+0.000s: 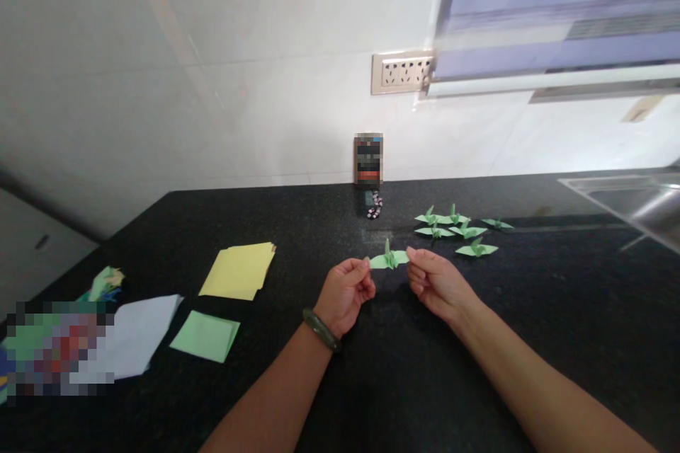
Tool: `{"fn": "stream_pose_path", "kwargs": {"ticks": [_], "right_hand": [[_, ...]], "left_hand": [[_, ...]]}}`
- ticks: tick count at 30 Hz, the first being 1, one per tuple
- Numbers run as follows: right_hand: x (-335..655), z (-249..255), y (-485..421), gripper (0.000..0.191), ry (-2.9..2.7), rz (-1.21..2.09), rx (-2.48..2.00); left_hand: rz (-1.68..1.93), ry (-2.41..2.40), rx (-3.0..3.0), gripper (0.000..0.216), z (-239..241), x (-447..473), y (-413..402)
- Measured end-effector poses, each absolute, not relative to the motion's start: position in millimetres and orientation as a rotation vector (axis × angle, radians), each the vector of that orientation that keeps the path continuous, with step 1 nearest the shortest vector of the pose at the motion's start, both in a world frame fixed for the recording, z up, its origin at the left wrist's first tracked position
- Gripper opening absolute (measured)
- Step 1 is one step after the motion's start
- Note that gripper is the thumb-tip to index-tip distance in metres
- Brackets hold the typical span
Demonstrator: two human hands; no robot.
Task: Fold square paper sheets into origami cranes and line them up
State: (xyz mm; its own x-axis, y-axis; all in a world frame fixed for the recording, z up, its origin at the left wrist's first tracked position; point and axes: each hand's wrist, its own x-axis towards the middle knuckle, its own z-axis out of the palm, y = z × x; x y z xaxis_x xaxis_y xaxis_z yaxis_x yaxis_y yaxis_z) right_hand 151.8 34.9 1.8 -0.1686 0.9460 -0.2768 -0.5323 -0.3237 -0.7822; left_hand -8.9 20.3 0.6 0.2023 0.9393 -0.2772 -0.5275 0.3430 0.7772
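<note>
A small green paper crane (389, 258) is held above the black counter (478, 368) between both hands. My left hand (344, 295), with a dark bangle on its wrist, pinches the crane's left wing tip. My right hand (438, 284) pinches the right wing tip. Both hands are closed in a pinch, and the wings are stretched out sideways between them. Just behind and to the right, several finished green cranes (457, 230) lie on the counter.
Left of my hands lie a stack of yellow paper (239, 270), a green sheet (206, 335) and pale blue sheets (139, 334). A small beaded string (375, 205) lies by a dark box (368, 159) at the wall. A steel sink (632, 202) is far right.
</note>
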Motion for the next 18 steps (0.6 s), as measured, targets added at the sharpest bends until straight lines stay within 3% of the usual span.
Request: {"fn": "stream_pose_path", "kwargs": {"ticks": [12,18], "right_hand": [[147.2,-2.4,33.3,0.03,-0.997,1.33,-1.136],[148.1,-0.7,30.5,0.025,-1.058,1.54,-1.106]], "left_hand": [[0.943,1.021,0.838,0.027,3.1,-7.2,19.0],[0.963,1.053,0.98,0.025,4.9,-7.9,16.8]]}}
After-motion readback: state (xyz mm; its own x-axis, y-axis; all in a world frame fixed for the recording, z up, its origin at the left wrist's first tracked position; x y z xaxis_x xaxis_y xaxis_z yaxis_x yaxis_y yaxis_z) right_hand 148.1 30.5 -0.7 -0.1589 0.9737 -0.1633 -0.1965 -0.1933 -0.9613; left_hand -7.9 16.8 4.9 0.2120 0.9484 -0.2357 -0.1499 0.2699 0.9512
